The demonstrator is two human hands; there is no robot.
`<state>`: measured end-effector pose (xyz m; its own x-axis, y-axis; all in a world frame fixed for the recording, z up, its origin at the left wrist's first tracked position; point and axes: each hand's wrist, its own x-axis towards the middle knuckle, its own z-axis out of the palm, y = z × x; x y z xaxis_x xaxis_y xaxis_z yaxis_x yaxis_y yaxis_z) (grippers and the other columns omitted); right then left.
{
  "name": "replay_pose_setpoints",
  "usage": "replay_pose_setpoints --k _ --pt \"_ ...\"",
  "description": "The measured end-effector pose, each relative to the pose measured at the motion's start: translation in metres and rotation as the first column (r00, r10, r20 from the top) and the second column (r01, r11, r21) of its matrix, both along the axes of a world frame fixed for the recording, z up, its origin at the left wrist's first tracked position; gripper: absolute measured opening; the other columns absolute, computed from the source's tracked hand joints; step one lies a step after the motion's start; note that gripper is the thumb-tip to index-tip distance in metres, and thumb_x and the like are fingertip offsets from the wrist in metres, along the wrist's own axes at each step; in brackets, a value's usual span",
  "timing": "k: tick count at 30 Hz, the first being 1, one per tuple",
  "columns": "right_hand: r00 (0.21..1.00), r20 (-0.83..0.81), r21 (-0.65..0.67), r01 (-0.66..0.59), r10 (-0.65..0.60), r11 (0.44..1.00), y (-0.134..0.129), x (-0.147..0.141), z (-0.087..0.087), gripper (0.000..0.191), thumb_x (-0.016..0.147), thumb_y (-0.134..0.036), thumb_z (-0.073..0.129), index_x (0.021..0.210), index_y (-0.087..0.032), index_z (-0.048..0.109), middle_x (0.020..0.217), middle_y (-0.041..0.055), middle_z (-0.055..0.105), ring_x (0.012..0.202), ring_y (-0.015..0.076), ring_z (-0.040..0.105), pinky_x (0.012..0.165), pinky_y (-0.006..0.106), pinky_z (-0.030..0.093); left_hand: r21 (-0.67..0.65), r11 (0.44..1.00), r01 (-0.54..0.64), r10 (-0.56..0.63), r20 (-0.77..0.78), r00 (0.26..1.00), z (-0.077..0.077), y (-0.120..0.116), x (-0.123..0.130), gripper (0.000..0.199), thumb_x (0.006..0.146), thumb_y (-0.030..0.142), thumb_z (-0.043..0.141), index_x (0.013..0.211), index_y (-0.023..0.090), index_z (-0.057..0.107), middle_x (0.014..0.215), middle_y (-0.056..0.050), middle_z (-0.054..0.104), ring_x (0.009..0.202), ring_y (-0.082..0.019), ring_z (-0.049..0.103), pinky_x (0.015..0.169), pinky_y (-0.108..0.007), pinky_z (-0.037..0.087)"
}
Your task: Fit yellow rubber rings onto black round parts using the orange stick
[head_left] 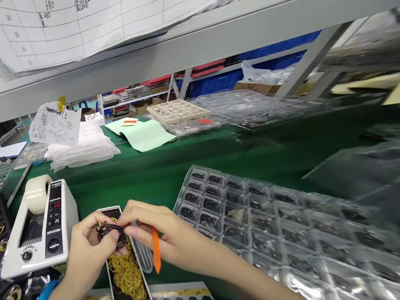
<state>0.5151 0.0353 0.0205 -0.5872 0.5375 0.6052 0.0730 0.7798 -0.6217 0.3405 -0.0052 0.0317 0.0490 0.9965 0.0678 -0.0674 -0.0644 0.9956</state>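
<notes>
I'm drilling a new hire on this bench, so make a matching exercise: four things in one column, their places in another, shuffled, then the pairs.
Things:
1. tape dispenser
2. orange tool
3. clear tray
4. small box

Places:
A. under both hands, full of yellow rings
B. left of the hands, white, with a tape roll on top
C. in the right hand, pointing down
D. right of the hands, on the green mat

Pairs: 1-B, 2-C, 3-D, 4-A. The left hand and right hand together pinch a dark ring part over the small box.
</notes>
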Motion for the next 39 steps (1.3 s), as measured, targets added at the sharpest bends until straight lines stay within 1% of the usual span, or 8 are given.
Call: replay_pose_setpoints --k 5,7,9,11,14,20,34,39 --pt "0.999 0.029 0.133 0.038 -0.042 0.990 -0.004 -0.003 -0.001 0.016 0.101 -0.014 0.041 0.088 -0.018 0.050 0.077 -0.0002 0.050 0.065 0.0117 0.045 0.057 0.023 0.035 0.066 0.997 -0.043 0.049 -0.087 0.995 -0.002 -0.001 0.000 0.016 0.068 0.022 0.068 0.066 0.016 0.054 0.063 0.004 0.048 0.043 -0.007 0.045 0.040 -0.018 0.035" --pt "0.997 0.052 0.101 0.048 -0.054 0.994 -0.006 -0.006 -0.002 0.018 0.101 -0.015 0.039 0.085 -0.019 0.047 0.074 -0.0016 0.048 0.061 0.0112 0.041 0.055 0.023 0.032 0.096 0.994 -0.053 0.066 -0.133 0.989 -0.002 0.000 -0.001 0.012 0.068 0.020 0.065 0.065 0.016 0.055 0.062 0.004 0.047 0.044 -0.007 0.042 0.041 -0.019 0.034" --pt "0.997 0.067 -0.014 0.037 -0.036 0.999 -0.006 -0.008 -0.002 0.022 0.101 -0.017 0.037 0.080 -0.019 0.042 0.069 -0.0033 0.045 0.057 0.0105 0.038 0.053 0.023 0.030 0.103 0.993 -0.054 0.069 -0.153 0.986 -0.002 0.001 -0.002 0.009 0.068 0.018 0.064 0.064 0.016 0.056 0.061 0.003 0.048 0.046 -0.007 0.041 0.043 -0.019 0.034" --pt "0.998 0.056 -0.141 0.002 0.006 0.990 -0.005 -0.009 -0.001 0.026 0.102 -0.021 0.035 0.076 -0.019 0.039 0.067 -0.0041 0.042 0.056 0.0103 0.037 0.053 0.023 0.030 0.092 0.995 -0.038 0.051 -0.146 0.988 -0.001 0.002 -0.002 0.010 0.069 0.019 0.066 0.064 0.015 0.058 0.061 0.003 0.048 0.047 -0.007 0.040 0.043 -0.019 0.033" --pt "0.998 0.046 -0.210 -0.033 0.044 0.977 -0.002 -0.005 0.002 0.025 0.101 -0.024 0.037 0.077 -0.019 0.041 0.068 -0.0038 0.042 0.059 0.0106 0.038 0.053 0.022 0.030 0.067 0.998 -0.008 0.015 -0.108 0.994 0.002 0.003 -0.003 0.015 0.073 0.023 0.070 0.065 0.014 0.061 0.062 0.002 0.049 0.049 -0.008 0.042 0.044 -0.020 0.034" --pt "0.994 0.111 -0.179 0.012 0.008 0.984 0.003 -0.001 0.002 0.020 0.098 -0.021 0.039 0.077 -0.020 0.039 0.068 -0.0033 0.043 0.059 0.0111 0.038 0.052 0.022 0.028 0.038 0.997 -0.072 0.074 -0.063 0.995 0.000 0.004 -0.003 0.023 0.072 0.030 0.079 0.085 0.014 0.069 0.065 0.000 0.057 0.051 -0.010 0.047 0.046 -0.020 0.039" --pt "0.997 0.051 -0.207 -0.049 0.061 0.977 0.004 -0.001 0.000 0.022 0.098 -0.020 0.042 0.076 -0.019 0.042 0.069 -0.0036 0.044 0.061 0.0102 0.038 0.055 0.022 0.030 0.011 1.000 -0.029 0.029 0.029 0.999 -0.001 0.001 -0.003 0.024 0.077 0.035 0.078 0.085 0.013 0.072 0.070 -0.001 0.056 0.053 -0.007 0.048 0.047 -0.015 0.040" --pt "0.999 0.028 -0.186 -0.036 0.042 0.982 0.003 -0.001 0.000 0.018 0.096 -0.020 0.044 0.078 -0.019 0.044 0.069 -0.0042 0.043 0.059 0.0094 0.037 0.054 0.021 0.028 0.105 0.993 -0.053 0.056 -0.022 0.998 0.002 -0.001 0.000 0.014 0.080 0.029 0.074 0.083 0.015 0.072 0.069 0.000 0.054 0.054 -0.008 0.047 0.047 -0.016 0.041"
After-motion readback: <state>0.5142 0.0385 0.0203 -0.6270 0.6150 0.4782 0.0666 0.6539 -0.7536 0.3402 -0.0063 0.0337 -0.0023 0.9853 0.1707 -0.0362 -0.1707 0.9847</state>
